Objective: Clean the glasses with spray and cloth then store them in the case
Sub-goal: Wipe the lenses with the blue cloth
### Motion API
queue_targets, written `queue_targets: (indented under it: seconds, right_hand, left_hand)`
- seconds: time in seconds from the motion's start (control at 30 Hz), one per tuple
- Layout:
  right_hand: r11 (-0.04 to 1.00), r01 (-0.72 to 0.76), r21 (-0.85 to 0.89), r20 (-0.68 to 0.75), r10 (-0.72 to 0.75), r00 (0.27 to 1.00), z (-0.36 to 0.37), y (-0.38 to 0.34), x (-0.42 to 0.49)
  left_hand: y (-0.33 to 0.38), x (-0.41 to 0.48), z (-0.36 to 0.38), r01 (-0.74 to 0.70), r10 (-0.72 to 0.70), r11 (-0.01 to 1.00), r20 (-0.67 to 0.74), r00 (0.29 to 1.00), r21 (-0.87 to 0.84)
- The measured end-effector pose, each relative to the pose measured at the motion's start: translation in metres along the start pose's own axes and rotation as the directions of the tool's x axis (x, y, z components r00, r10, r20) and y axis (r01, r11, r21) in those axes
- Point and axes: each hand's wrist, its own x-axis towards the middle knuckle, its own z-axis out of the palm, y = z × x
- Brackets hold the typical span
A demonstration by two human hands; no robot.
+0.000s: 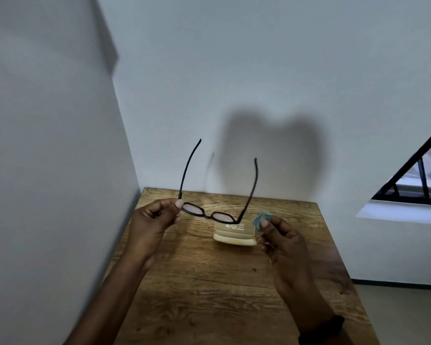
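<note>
Dark-framed glasses [209, 215] hang in the air above the wooden table [209, 282], both temples unfolded and pointing away from me. My left hand [152, 220] pinches the frame at its left hinge. My right hand [279, 235] holds a small crumpled blue cloth [260, 220] between thumb and fingers, just right of the right lens and not touching it. A cream glasses case [234, 235] lies open on the table under the glasses. No spray bottle is in view.
The table stands in a corner, with a white wall [47, 170] close on the left and another behind. A dark-framed window [413, 183] is at the right. A dark band sits on my right wrist [331, 324].
</note>
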Motion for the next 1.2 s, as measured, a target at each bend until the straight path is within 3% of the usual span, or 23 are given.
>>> queue_targets:
  seconds: [0.1, 0.23, 0.47, 0.57, 0.73, 0.9, 1.2]
  right_hand:
    - [0.999, 0.037, 0.008, -0.087, -0.036, 0.996, 0.006, 0.004, -0.004]
    - [0.999, 0.049, 0.022, -0.049, -0.048, 0.998, 0.026, 0.0, -0.007]
    - [0.996, 0.079, 0.047, 0.058, -0.081, 0.995, 0.074, -0.001, -0.014]
    - [0.993, 0.093, 0.066, 0.146, -0.101, 0.984, 0.083, 0.002, -0.022]
    - [0.987, 0.156, -0.031, 0.143, -0.151, 0.978, 0.079, 0.002, -0.019]
    - [0.968, 0.218, -0.126, 0.138, -0.201, 0.97, 0.074, 0.002, -0.018]
    - [0.985, 0.17, -0.021, 0.112, -0.167, 0.98, 0.063, -0.004, -0.026]
  left_hand:
    - [0.004, -0.003, 0.0, -0.178, 0.193, 0.966, -0.064, 0.979, 0.189]
    - [0.008, -0.015, 0.012, -0.316, 0.365, 0.876, -0.072, 0.928, 0.363]
    - [-0.004, -0.043, 0.04, -0.533, 0.577, 0.691, 0.072, 0.813, 0.488]
    - [-0.004, -0.047, 0.043, -0.561, 0.6, 0.634, 0.12, 0.791, 0.532]
    - [-0.008, -0.049, 0.039, -0.626, 0.669, 0.376, 0.267, 0.693, 0.683]
    - [-0.015, -0.049, 0.038, -0.65, 0.673, 0.285, 0.336, 0.659, 0.704]
    - [-0.019, -0.052, 0.041, -0.677, 0.669, 0.229, 0.391, 0.631, 0.7]
